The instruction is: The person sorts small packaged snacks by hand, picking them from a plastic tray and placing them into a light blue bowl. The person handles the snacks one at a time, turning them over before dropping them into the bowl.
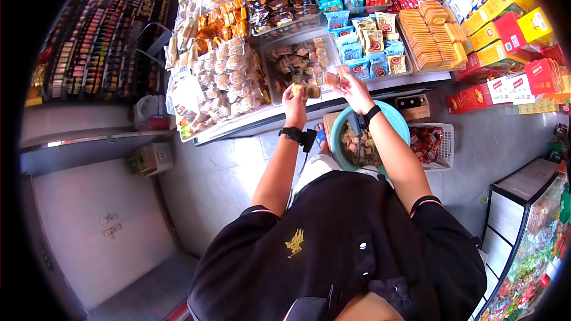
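Observation:
Over the front edge of a clear bin, my left hand is closed on a small yellow-green wrapped snack. My right hand, just beside it, pinches a pinkish-brown wrapped snack. Similar small wrapped snacks lie in the bin, leaving part of its back bare. Below my right forearm stands a turquoise basin on the floor, with more wrapped pieces inside. Both wrists wear black bands.
Bagged round snacks border the bin on the left; blue and cream packets and stacked biscuits are on the right. A white basket of red packets sits beside the basin. Red and yellow boxes line the far right.

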`<state>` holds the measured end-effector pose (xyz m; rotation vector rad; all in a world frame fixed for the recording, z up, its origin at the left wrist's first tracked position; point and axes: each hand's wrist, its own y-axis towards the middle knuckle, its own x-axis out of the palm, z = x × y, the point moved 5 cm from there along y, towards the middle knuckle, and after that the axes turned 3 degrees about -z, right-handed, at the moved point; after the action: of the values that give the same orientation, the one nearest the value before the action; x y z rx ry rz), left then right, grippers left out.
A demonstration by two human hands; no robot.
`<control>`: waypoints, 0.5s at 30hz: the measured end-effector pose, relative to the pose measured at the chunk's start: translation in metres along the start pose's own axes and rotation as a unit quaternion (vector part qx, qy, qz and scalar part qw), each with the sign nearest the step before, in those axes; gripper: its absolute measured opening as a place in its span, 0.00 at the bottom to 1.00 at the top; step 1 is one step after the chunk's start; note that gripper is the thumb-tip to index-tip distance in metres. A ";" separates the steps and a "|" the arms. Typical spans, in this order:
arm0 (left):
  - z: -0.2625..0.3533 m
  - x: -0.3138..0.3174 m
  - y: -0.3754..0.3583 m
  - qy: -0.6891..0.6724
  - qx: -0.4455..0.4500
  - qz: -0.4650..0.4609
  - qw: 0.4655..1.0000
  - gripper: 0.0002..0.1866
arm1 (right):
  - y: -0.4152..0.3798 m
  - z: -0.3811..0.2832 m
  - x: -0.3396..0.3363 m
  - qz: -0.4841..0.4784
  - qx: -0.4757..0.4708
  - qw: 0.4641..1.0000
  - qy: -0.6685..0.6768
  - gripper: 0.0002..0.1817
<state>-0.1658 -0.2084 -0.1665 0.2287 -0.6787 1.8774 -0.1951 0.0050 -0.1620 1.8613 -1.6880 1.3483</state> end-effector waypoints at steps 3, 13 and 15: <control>0.001 -0.011 0.003 -0.017 -0.034 -0.043 0.998 0.08 | -0.004 -0.002 0.004 -0.010 0.004 1.000 0.002 0.14; -0.079 -0.024 -0.004 -0.151 -0.289 -0.105 0.940 0.12 | -0.062 -0.030 -0.012 -0.062 0.021 0.998 0.022 0.15; -0.083 -0.008 -0.022 -0.137 -0.314 -0.180 0.922 0.13 | -0.079 -0.037 -0.019 -0.045 0.019 0.999 0.025 0.16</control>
<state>-0.1297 -0.1629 -0.2306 0.1826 -1.2989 1.2111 -0.1388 0.0658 -0.1288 1.8825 -1.5461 1.3881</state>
